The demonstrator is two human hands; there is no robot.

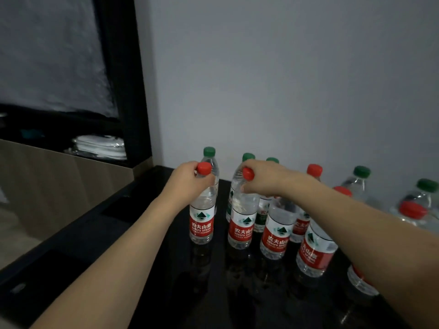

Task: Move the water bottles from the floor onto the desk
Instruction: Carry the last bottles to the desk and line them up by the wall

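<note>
Both arms reach forward over the black desk, and each hand holds one water bottle by its neck.

The left hand is curled around the neck of the left bottle. The red cap rises above the fingers, so the fingers lie just under the cap and the thumb side faces the camera. This bottle is upright, and its base seems to touch the desk, at the left end of the group.

The right hand grips the neck of the second bottle. Its red cap sticks out to the left of the hand, between thumb and fingers, and one fingertip presses on the clear shoulder below the cap. This bottle leans a little to the right at its top; its base is at the desk surface, but I cannot tell if it rests fully there.

Other bottles stand on the desk behind and to the right: some with green caps near the wall, some with red caps and red labels under the right forearm. The glossy desk top mirrors the bottles. At the left there is a dark window frame.
</note>
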